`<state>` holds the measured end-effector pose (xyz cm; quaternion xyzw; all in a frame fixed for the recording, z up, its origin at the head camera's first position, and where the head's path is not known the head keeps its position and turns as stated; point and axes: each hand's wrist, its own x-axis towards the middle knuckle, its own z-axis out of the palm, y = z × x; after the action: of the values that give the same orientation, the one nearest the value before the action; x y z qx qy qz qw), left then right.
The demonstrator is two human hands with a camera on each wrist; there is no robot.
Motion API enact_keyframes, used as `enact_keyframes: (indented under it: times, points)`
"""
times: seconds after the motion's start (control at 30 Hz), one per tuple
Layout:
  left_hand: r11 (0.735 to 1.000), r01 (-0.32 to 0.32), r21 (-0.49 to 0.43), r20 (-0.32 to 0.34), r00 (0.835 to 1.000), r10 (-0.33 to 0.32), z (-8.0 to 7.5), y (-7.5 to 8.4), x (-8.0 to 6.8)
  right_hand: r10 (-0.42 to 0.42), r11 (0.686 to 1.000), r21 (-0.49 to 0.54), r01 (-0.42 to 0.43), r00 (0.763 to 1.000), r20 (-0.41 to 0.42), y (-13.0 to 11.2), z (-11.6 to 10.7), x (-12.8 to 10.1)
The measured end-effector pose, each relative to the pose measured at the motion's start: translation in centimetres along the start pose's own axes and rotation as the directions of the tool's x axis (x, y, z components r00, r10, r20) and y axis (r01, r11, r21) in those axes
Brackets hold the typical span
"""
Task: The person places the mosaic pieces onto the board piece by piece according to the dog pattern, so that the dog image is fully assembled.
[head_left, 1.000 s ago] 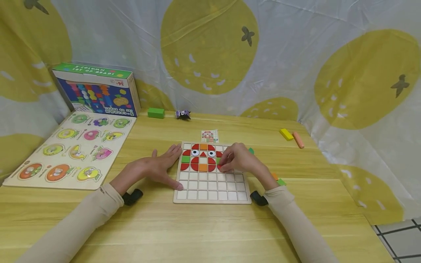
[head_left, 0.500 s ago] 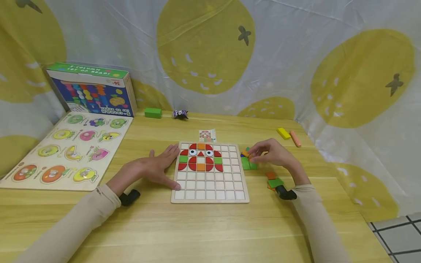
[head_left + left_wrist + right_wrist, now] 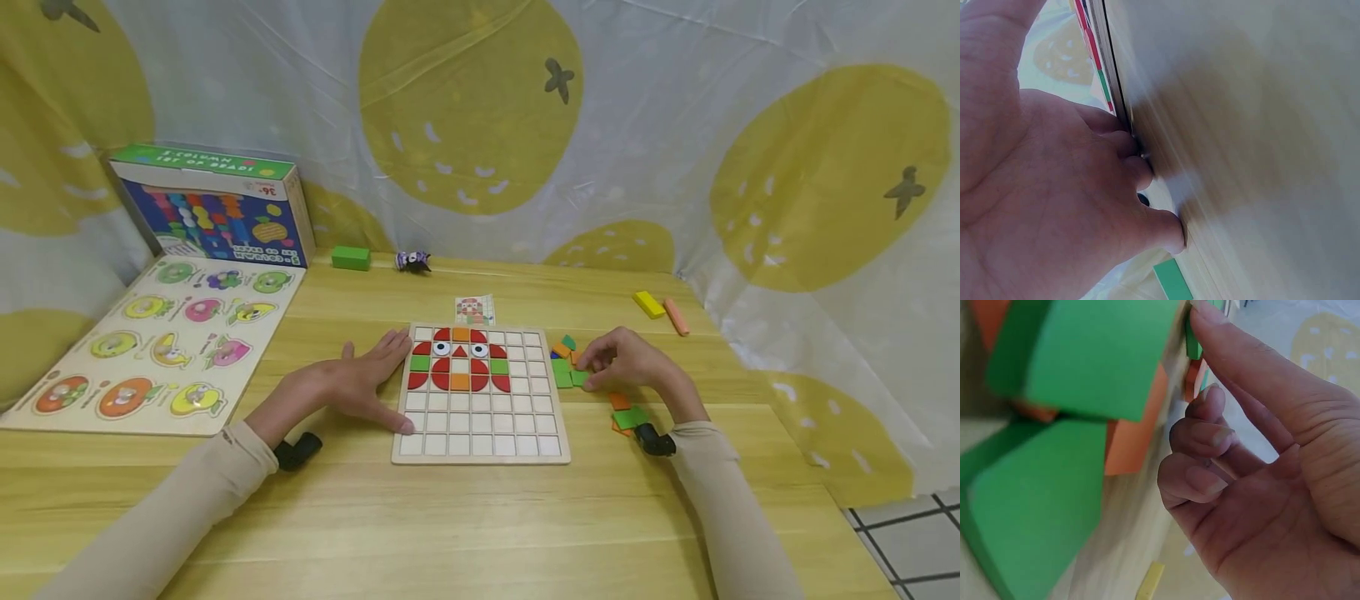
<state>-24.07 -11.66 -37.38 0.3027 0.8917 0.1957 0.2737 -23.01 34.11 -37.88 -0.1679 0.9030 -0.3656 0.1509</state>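
The left hand (image 3: pixel 352 385) lies flat with fingers spread against the left edge of the grid board (image 3: pixel 480 433). The right hand (image 3: pixel 626 364) is on the loose tiles (image 3: pixel 567 369) just right of it, fingers curled on a green one. A nudged board could shake set pieces loose; bare desk (image 3: pixel 480 525) lies nearer.

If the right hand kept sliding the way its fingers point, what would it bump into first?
Probably the loose green tiles at the right hand's fingertips; beyond them lies the grid board's right edge. Depth is hard to judge.
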Motion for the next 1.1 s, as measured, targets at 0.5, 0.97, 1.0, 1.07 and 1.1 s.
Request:
enact_keyframes:
  times: [0.5, 0.97, 1.0, 1.07, 1.1]
  points:
    - [1.0, 0.015, 0.012, 0.0, 1.0, -0.015, 0.1, 0.1, 0.0, 0.018, 0.998, -0.055, -0.02, 0.999, -0.027, -1.5, -0.3, -0.1]
    - [1.0, -0.01, 0.0, -0.003, 1.0, 0.01, 0.1, -0.3, 0.1, -0.025, 0.992, 0.128, 0.018, 0.998, 0.054, -5.1, 1.5, 1.4]
    - [1.0, -0.01, 0.001, -0.005, 1.0, 0.01, 0.3, -0.6, 0.3, -0.035, 0.991, 0.131, 0.027, 0.998, 0.059, -5.5, 1.9, 1.7]
    - [1.0, -0.015, -0.003, -0.005, 1.0, 0.015, 0.4, -1.0, 0.6, -0.056, 0.991, 0.127, 0.047, 0.996, 0.065, -6.6, 2.9, 2.3]
    - [1.0, -0.016, 0.005, -0.007, 1.0, 0.016, 0.6, -1.4, 0.9, -0.068, 0.99, 0.126, 0.059, 0.995, 0.068, -7.1, 3.4, 2.6]
